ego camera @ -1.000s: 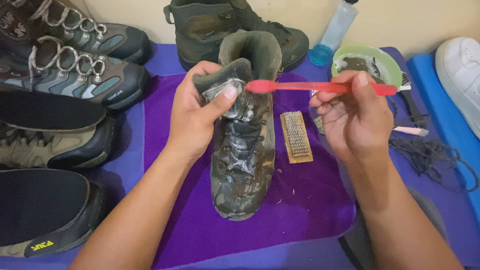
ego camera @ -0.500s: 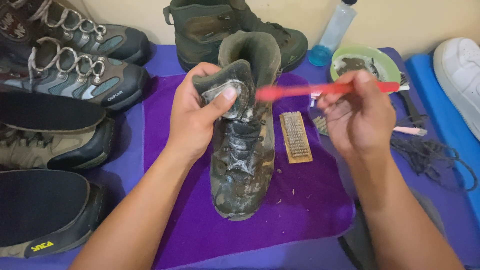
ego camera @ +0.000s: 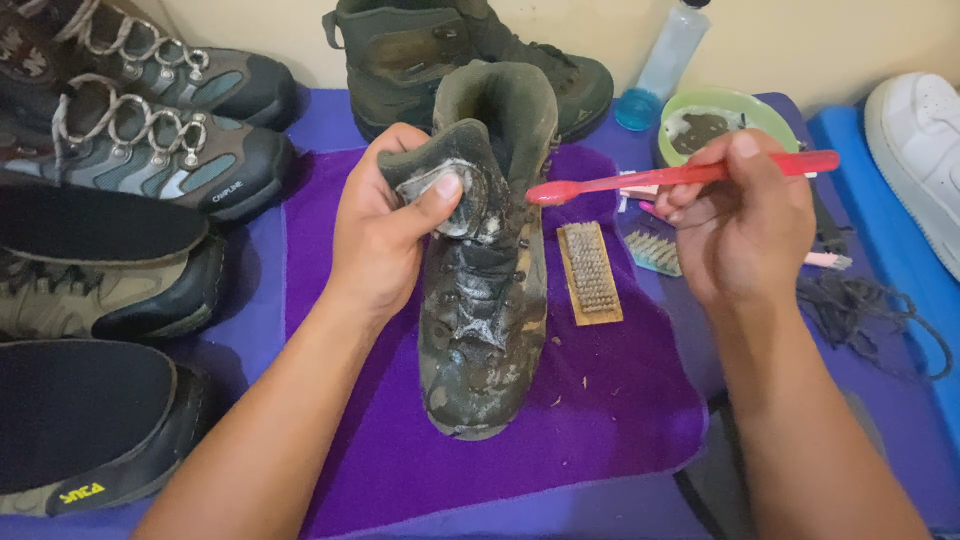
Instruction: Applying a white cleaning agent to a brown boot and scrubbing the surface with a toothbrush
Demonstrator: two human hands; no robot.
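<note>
One muddy boot (ego camera: 480, 290), one red toothbrush (ego camera: 680, 176), two hands.

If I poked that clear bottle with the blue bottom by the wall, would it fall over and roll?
Probably. The clear bottle is tall and narrow and leans toward the wall, so a poke would likely tip it. It looks round, so it may roll once down. It seems to be thin plastic, likely light; how full it is cannot be told.
</note>
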